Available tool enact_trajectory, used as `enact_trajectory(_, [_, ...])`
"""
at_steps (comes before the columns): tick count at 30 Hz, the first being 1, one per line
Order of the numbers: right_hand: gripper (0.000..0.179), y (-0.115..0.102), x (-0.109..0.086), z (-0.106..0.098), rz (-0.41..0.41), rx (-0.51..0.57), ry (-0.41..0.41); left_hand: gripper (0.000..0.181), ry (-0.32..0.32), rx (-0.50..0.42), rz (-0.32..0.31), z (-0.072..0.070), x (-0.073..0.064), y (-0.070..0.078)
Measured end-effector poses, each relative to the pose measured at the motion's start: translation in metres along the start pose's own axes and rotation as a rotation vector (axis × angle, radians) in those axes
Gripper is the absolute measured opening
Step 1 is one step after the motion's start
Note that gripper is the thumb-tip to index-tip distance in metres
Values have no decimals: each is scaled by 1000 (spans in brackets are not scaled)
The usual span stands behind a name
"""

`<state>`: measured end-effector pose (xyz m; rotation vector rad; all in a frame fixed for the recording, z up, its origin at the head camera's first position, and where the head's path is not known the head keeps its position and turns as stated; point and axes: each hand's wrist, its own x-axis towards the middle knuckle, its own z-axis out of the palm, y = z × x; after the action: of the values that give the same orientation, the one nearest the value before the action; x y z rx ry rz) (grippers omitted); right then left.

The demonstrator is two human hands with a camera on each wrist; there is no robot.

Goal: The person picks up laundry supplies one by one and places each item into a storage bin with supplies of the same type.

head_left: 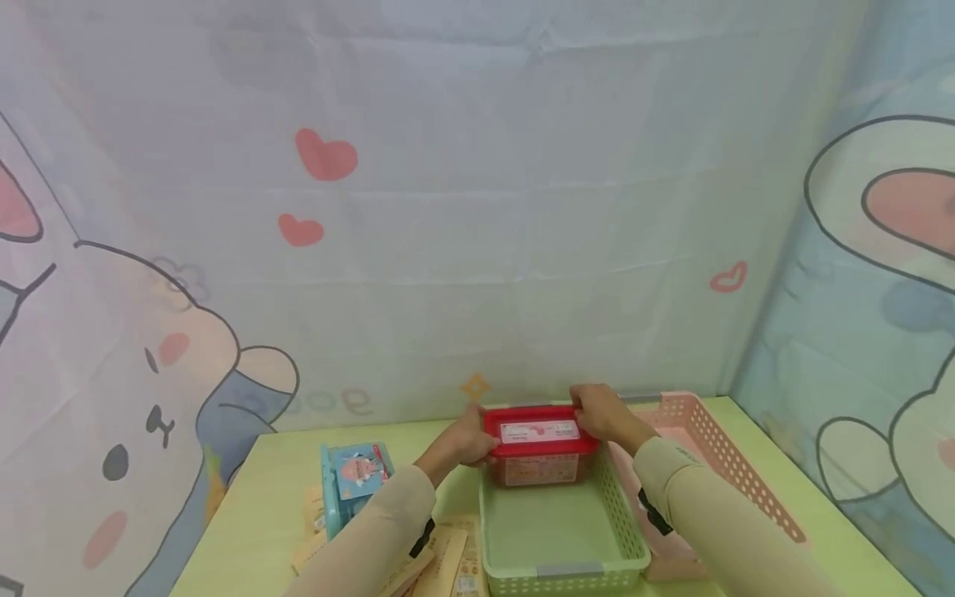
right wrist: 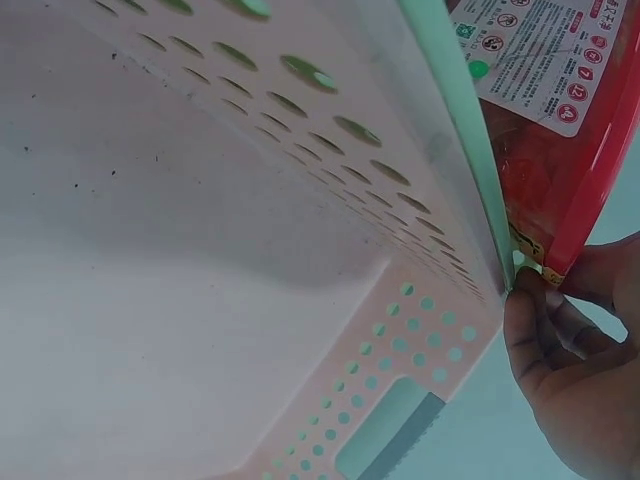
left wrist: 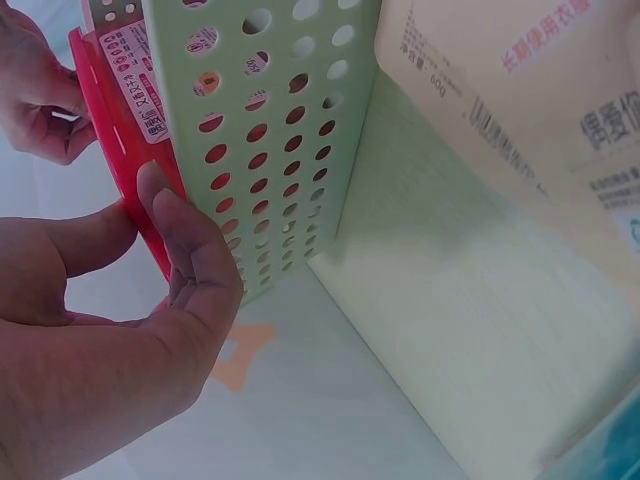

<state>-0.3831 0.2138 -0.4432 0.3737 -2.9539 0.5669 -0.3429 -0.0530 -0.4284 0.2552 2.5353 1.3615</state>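
Bunny-print curtains behind green table [head_left: 246,514]. Right of green basket [head_left: 555,572], touching it, pink basket [head_left: 716,448]. At green basket's far end, red box [head_left: 539,441], gripped by left hand [head_left: 466,439] and right hand [head_left: 604,414]. Left of it, blue pack [head_left: 351,481].

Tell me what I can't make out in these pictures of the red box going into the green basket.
- Red box label: too small to read in the head view, cut off in both wrist views.
- Box contents: blurred behind its clear wall.
- Green basket interior: the left wrist view shows only its outer wall.
- Right hand: cut off by the right wrist view's edge.
- Pink basket: partly hidden by the right sleeve.
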Motion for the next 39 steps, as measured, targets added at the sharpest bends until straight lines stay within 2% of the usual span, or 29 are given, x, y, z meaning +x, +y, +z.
enact_trajectory(7, [13,4,-3,2,-38,3,19,64,2,6,-8,2,2,-1])
enact_trajectory(11, [15,6,-3,0,-42,4,29,65,-13,-26,1,3,4,-1])
enact_trajectory(15, [12,7,-3,-3,-29,12,-1,65,-17,-48,-9,2,4,0])
enact_trajectory(20, [10,8,-4,-10,-51,20,-16,67,-12,-60,-4,1,3,2])
enact_trajectory(25, [8,4,-6,-16,-86,-1,-30,62,0,-28,13,1,-3,5])
enact_trajectory(34, [3,-5,-1,-12,12,43,9,62,39,-26,26,0,-3,6])
enact_trajectory(39, [7,-7,1,-10,31,36,7,59,41,-3,31,-1,-4,3])
